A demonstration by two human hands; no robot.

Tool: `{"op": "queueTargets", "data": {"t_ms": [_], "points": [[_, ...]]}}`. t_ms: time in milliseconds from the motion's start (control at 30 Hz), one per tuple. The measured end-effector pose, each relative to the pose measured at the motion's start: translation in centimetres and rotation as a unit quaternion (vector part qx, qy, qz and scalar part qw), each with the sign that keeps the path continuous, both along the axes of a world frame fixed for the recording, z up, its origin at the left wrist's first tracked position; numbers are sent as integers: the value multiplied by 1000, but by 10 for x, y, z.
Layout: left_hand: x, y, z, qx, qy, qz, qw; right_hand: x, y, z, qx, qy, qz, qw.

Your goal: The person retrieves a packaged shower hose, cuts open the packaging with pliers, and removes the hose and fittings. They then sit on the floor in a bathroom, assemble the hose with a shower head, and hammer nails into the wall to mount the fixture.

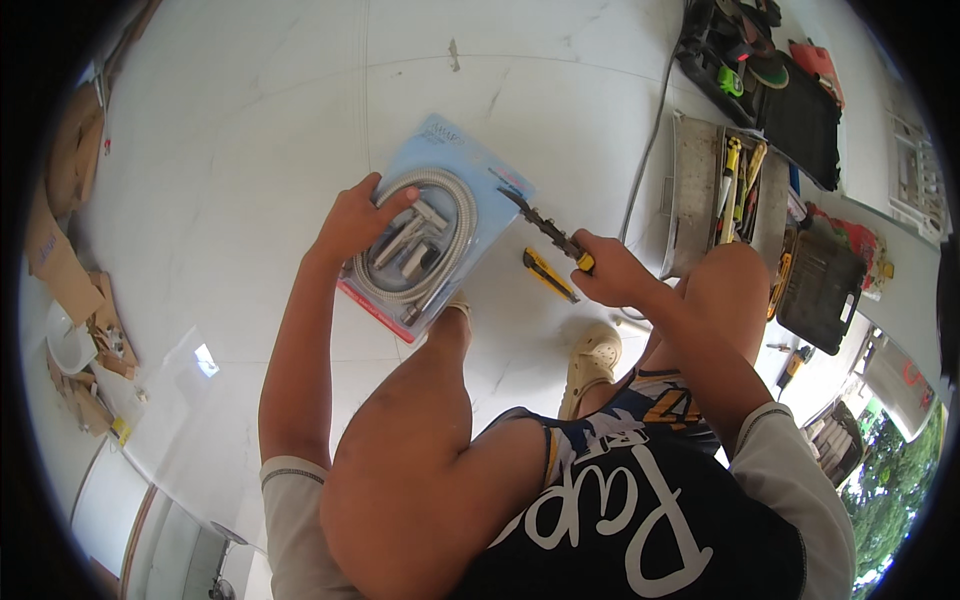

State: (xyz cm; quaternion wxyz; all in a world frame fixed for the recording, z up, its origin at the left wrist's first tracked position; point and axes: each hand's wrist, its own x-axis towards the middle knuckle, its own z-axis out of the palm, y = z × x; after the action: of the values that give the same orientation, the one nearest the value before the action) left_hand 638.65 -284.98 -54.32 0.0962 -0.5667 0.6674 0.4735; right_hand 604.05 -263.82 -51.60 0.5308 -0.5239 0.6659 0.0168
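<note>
Head view: the left hand (355, 222) pinches the left edge of a blue-backed, clear plastic blister pack (490, 212) of coiled silver metal hose, thumb on top. Closed fingers of the right hand (612, 272) grip a dark, pointed metal hand tool (543, 224), its tip over the pack's right side. A yellow-and-black utility knife (548, 272) lies nearby.

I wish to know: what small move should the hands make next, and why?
Probably the right hand should ease the tip of the dark tool onto the package's edge. The tip is already close there, the left hand holds the package, and the coiled hose is inside it. Actual contact is unclear.
</note>
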Motion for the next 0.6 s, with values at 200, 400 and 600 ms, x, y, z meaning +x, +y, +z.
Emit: {"op": "queueTargets", "data": {"t_ms": [200, 400, 600], "points": [[-7, 2, 0, 4, 25, -29, 999, 6, -1, -2, 9, -50, -32, 998], [-11, 2, 2, 60, 60, -43, 995, 13, 0, -6, -3, -64, -53, 997], [-20, -1, 4, 56, 44, -56, 996, 14, -7, -8, -35, -18, -68, 997]]}}
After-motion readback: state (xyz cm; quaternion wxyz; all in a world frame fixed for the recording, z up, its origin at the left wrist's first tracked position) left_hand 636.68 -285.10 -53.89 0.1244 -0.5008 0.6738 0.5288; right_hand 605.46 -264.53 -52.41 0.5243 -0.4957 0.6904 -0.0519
